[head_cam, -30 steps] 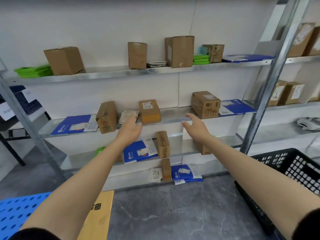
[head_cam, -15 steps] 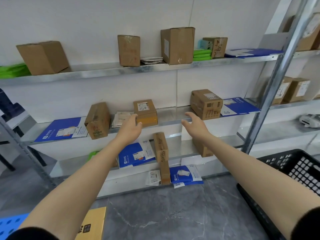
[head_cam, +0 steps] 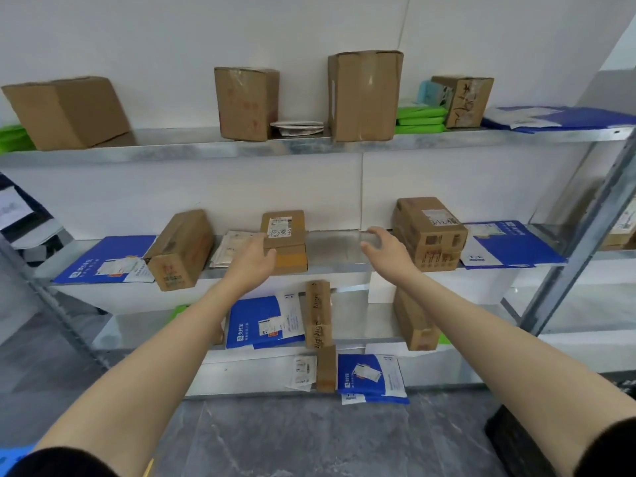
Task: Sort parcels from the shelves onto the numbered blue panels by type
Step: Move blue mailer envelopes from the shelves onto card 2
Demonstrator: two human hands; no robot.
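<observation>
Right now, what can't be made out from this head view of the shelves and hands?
Head view only:
- Left hand: it overlaps the small labelled box; contact cannot be told.
- Lower-shelf box: upper part hidden by the right forearm.
- Green packets: cut off by the left edge.
- Blue panel: only a corner shows, bottom left; no number visible.
- Shipping labels: print too small and blurred.
</observation>
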